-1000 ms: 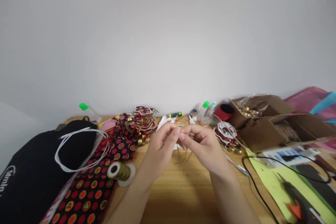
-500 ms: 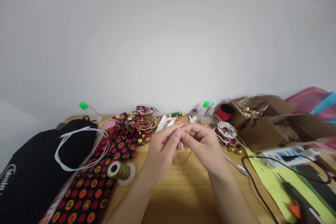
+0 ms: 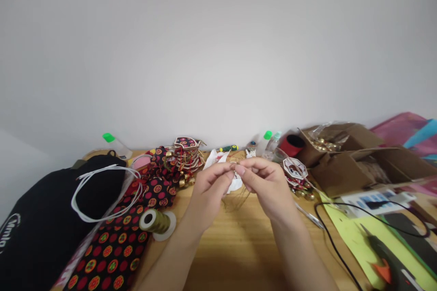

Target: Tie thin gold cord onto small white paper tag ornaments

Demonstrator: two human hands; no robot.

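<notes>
Over the middle of the wooden table (image 3: 235,250), my left hand (image 3: 210,191) and my right hand (image 3: 269,188) meet at the fingertips. Both are closed in a pinch on thin olive-brown thread (image 3: 241,200), whose loose strands hang in loops below the fingers. The exact spot where the thread is gripped is too small to make out. Behind my fingers lies a white paper or bag piece (image 3: 235,185) with dark and red print, partly covered by my hands. To the left of my left wrist, a spool of olive thread (image 3: 157,222) stands tilted on its white flange.
Patterned fabric (image 3: 116,250) and a black bag with a coiled white cord (image 3: 80,209) lie left. Stacked ornaments with gold bells (image 3: 187,157) stand behind. At right are octagonal ornaments (image 3: 295,169), tweezers (image 3: 310,216), cardboard boxes (image 3: 368,170), a black cable (image 3: 332,241) and a dark pointed tool (image 3: 382,252).
My fingertips have drawn slightly apart, the right hand shifting a little to the right. More of the white piece and the thread strands now shows between and below them.
</notes>
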